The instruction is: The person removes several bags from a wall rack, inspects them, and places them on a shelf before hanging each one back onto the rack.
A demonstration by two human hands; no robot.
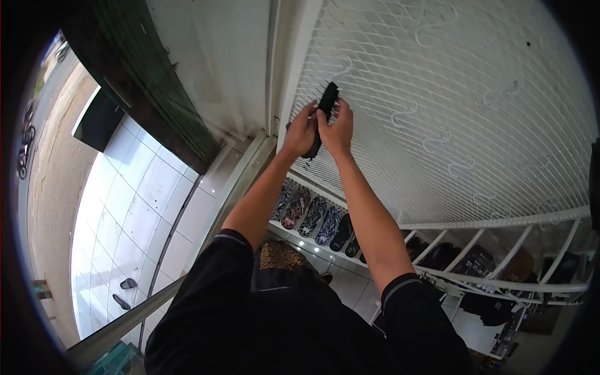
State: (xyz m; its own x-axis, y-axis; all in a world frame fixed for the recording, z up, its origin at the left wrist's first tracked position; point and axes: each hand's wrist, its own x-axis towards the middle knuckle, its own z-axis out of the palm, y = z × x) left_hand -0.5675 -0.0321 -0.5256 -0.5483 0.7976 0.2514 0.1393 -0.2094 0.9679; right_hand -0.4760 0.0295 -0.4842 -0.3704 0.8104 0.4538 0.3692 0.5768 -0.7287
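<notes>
Both my hands are raised in front of a white wire mesh panel (381,165), holding a long, narrow black item (328,99) whose kind I cannot make out. My left hand (301,132) is closed around its lower left side. On the other side, my right hand (338,130) grips it with the thumb lying along its face. The item is tilted, its top end leaning right, just below a white hook (342,67) on the mesh. My palms and fingers hide part of it.
More wavy hooks (405,114) hang across the mesh. Below stands a row of patterned sandals (317,215) on a shelf. A white rail rack (500,284) curves along the lower right. At left, a dark slatted door (147,69) borders a tiled porch with loose slippers (128,284).
</notes>
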